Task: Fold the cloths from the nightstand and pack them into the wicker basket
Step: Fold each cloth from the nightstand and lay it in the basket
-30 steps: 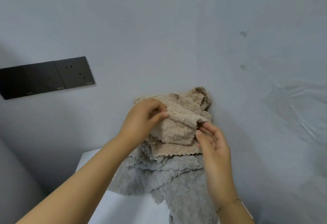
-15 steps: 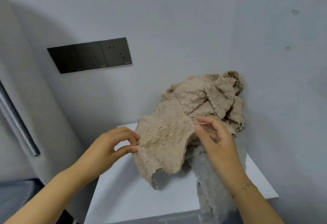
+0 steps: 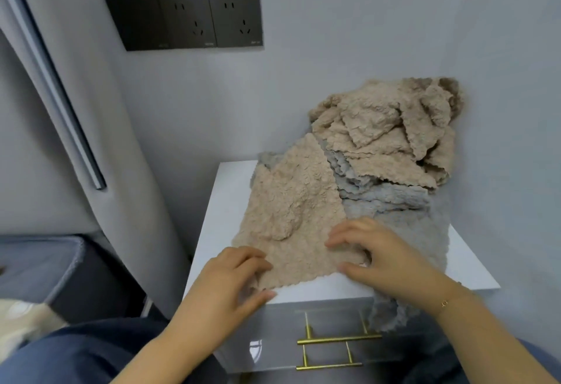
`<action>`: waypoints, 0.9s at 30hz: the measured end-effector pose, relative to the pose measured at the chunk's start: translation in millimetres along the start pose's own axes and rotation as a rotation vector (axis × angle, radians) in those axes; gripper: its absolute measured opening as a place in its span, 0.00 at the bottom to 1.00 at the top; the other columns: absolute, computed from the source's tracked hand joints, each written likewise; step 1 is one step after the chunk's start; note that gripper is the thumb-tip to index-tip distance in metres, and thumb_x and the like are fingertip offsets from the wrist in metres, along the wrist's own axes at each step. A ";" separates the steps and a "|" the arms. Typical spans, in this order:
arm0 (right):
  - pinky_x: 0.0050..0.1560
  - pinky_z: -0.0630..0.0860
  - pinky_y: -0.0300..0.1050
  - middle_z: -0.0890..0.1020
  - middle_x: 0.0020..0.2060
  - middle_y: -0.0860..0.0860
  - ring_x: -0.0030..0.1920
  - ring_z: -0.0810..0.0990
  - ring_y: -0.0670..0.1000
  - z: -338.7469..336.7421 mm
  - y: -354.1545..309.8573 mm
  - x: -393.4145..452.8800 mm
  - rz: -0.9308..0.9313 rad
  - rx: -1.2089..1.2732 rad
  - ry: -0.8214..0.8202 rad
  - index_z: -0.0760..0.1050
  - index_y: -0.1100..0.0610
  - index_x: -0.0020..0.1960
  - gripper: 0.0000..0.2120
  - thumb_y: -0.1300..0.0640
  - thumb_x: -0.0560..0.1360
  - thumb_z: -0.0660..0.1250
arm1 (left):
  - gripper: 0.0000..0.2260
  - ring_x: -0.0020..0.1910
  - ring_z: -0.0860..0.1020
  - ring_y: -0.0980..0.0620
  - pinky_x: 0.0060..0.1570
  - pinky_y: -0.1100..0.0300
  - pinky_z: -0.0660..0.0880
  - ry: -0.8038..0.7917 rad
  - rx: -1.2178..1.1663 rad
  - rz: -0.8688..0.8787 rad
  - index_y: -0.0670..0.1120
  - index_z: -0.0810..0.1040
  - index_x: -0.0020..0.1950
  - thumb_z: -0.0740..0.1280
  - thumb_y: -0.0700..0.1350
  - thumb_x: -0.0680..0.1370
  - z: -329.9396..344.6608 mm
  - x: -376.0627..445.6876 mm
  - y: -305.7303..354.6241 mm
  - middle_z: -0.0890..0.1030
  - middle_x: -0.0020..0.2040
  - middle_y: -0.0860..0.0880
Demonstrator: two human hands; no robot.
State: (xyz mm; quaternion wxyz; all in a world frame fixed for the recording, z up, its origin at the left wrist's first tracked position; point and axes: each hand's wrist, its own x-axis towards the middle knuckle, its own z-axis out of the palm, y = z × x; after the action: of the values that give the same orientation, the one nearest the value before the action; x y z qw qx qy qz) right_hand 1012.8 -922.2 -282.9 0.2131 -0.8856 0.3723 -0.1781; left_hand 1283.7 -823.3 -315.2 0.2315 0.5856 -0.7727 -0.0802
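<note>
A beige fleece cloth (image 3: 291,210) lies spread on the white nightstand (image 3: 218,225), its far corner resting on the pile. My left hand (image 3: 233,277) pinches its near left corner between thumb and fingers. My right hand (image 3: 373,250) holds its near right edge, fingers on top and thumb at the hem. Behind it, a heap of crumpled beige cloths (image 3: 391,128) leans into the wall corner. Under that heap lie grey cloths (image 3: 391,198); one hangs over the nightstand's front edge. No wicker basket is in view.
The nightstand has drawers with gold bar handles (image 3: 337,338). Walls close it in behind and on the right; black sockets (image 3: 185,19) sit on the back wall. A grey padded headboard (image 3: 60,110) and bed edge (image 3: 45,262) stand to the left. My knees in blue trousers (image 3: 91,350) are below.
The beige cloth was held up in the air between both hands; now it lies spread on the nightstand top, with both hands lowered to its near edge.
</note>
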 end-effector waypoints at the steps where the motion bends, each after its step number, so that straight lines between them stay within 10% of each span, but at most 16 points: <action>1: 0.61 0.57 0.23 0.73 0.60 0.36 0.64 0.66 0.36 3.0 1.4 -1.5 0.007 -0.050 -0.018 0.75 0.43 0.63 0.16 0.49 0.75 0.70 | 0.17 0.59 0.70 0.63 0.59 0.64 0.69 0.040 0.012 -0.007 0.58 0.78 0.58 0.62 0.64 0.75 2.1 0.6 -2.3 0.74 0.59 0.64; 6: 0.61 0.58 0.30 0.66 0.65 0.35 0.65 0.61 0.36 15.0 1.3 -0.6 0.046 -0.138 -0.031 0.62 0.42 0.74 0.30 0.39 0.75 0.66 | 0.13 0.51 0.72 0.63 0.54 0.70 0.68 0.175 -0.058 -0.078 0.55 0.81 0.51 0.61 0.59 0.76 -0.3 1.7 -9.2 0.78 0.49 0.63; 15: 0.52 0.75 0.45 0.81 0.51 0.45 0.52 0.75 0.48 35.1 5.4 10.8 -0.052 -0.213 0.137 0.81 0.53 0.55 0.08 0.53 0.78 0.67 | 0.05 0.42 0.77 0.55 0.43 0.63 0.73 0.241 -0.257 -0.259 0.56 0.73 0.44 0.62 0.51 0.80 -13.4 -1.1 -7.1 0.79 0.40 0.57; 20: 0.41 0.74 0.49 0.82 0.39 0.52 0.40 0.77 0.53 12.3 -20.1 10.3 0.125 0.417 0.277 0.82 0.52 0.47 0.05 0.57 0.77 0.67 | 0.06 0.35 0.75 0.49 0.41 0.55 0.73 0.335 -0.431 -0.294 0.51 0.72 0.45 0.61 0.47 0.82 -39.4 9.9 4.8 0.77 0.35 0.50; 27: 0.43 0.77 0.33 0.85 0.37 0.46 0.38 0.81 0.43 -63.9 -82.0 14.2 0.083 0.834 0.517 0.82 0.55 0.47 0.05 0.62 0.74 0.69 | 0.13 0.45 0.80 0.39 0.44 0.56 0.80 0.016 -0.831 -0.224 0.48 0.82 0.52 0.76 0.44 0.68 -120.3 17.9 26.6 0.81 0.47 0.36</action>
State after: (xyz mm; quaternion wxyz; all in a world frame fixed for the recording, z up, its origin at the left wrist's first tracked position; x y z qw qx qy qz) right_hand 1039.7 -896.5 -184.8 0.4571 -0.6360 0.3450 -0.5172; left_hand 1311.3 -814.4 -194.1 0.4433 0.5235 -0.6046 -0.4048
